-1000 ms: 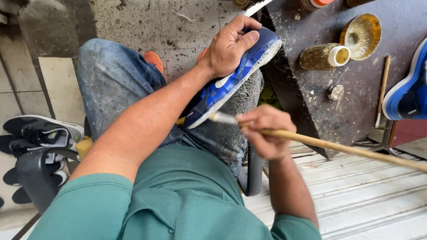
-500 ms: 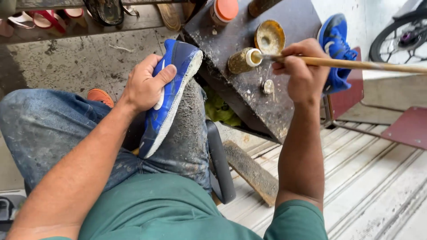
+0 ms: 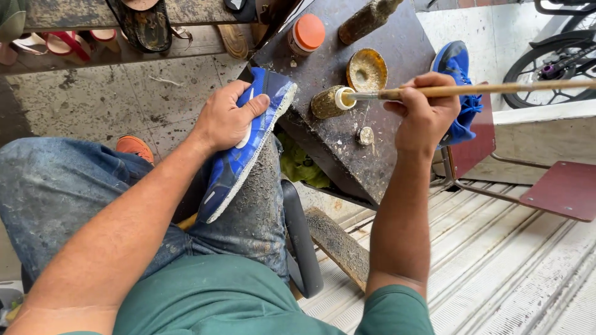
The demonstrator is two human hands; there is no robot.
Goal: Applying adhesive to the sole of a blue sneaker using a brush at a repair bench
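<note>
The right hand [image 3: 423,118] closes its fingers around a long wooden stick brush [image 3: 472,90], whose tip sits in the white mouth of a crusted glue bottle [image 3: 327,102] on the dark stained table [image 3: 366,161]. Near the bottle is a round yellowish lid [image 3: 366,69]. The left hand [image 3: 226,119] grips a blue shoe [image 3: 245,146] resting on the knee.

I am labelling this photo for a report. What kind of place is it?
Probably a shoe repair stall. The left hand holds a blue shoe on the knee, the right hand dips a long brush into a glue-crusted bottle, and worn sandals wait nearby.
</note>
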